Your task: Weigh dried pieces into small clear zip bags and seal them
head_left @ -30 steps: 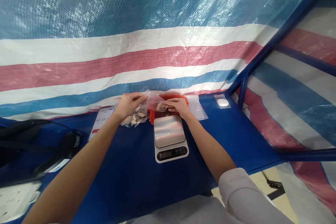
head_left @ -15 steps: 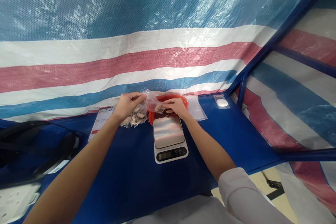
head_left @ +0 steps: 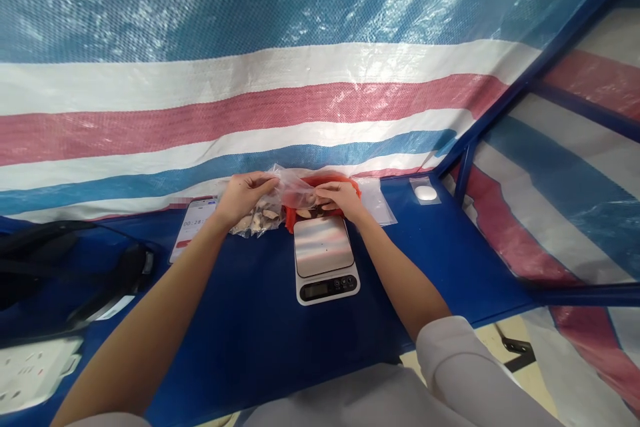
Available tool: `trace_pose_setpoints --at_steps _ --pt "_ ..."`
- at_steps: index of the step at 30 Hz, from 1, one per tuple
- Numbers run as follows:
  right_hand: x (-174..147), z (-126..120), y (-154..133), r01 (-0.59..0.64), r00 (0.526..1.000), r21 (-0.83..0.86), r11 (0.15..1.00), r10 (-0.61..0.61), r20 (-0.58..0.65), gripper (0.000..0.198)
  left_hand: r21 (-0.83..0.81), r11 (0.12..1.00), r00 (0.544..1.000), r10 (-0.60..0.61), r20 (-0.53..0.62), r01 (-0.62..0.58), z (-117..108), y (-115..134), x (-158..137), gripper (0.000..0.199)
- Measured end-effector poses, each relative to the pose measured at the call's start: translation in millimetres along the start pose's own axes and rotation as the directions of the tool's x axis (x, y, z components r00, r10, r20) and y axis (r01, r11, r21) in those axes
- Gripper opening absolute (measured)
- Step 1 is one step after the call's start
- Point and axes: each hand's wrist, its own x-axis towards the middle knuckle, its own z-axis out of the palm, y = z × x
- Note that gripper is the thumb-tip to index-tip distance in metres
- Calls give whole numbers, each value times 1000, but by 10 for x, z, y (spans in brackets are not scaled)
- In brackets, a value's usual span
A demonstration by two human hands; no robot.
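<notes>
My left hand (head_left: 249,197) pinches the edge of a clear plastic bag (head_left: 291,188), stretched across toward the right. At the bag's other end is my right hand (head_left: 341,200), its fingers closed over the red bag; whether they also pinch a small piece is hard to make out. Beneath my hands the red plastic bag (head_left: 354,185) lies open with pale brown dried pieces (head_left: 304,213) inside. Filled clear bags of similar pieces (head_left: 260,221) rest beside my left hand. Just in front stands a white kitchen scale (head_left: 324,255), nothing on its steel plate.
A phone with a running timer (head_left: 191,230) lies left of the filled bags. Flat clear bags (head_left: 377,200) and a white round item in a small bag (head_left: 425,193) are at the right. A black strap (head_left: 135,273) and a power strip (head_left: 37,373) sit far left. Striped sheeting hangs behind.
The view has tilted slightly downward. Both hands stay near the red bag; the clear bag between them has shifted, and the piece seen by my right fingertips shows less.
</notes>
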Motion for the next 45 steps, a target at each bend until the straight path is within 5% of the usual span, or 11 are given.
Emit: trace_pose_setpoints --at_steps 8,15,20,24,35,45 --pt "-196 -77 53 137 977 96 986 -119 -175 37 -347 938 992 -51 -117 7 257 -74 -202 33" --pt "-437 -106 150 249 945 59 967 -229 -232 49 -629 777 965 -157 -211 -11 632 41 -458 30" --pt "-571 -81 260 289 913 7 957 -274 -304 48 -772 634 952 -262 -158 47 835 9 -601 38" --pt "-608 -109 356 306 895 -16 952 -293 -335 45 -803 595 963 -238 -127 41 911 -136 -688 40" --pt "-643 -302 296 235 944 -46 971 -239 -228 45 -757 653 949 -249 -193 17 918 -265 -742 36" --pt "-647 -396 323 212 956 -95 973 -227 -184 45 -770 632 967 -238 -91 83 880 -276 -779 42"
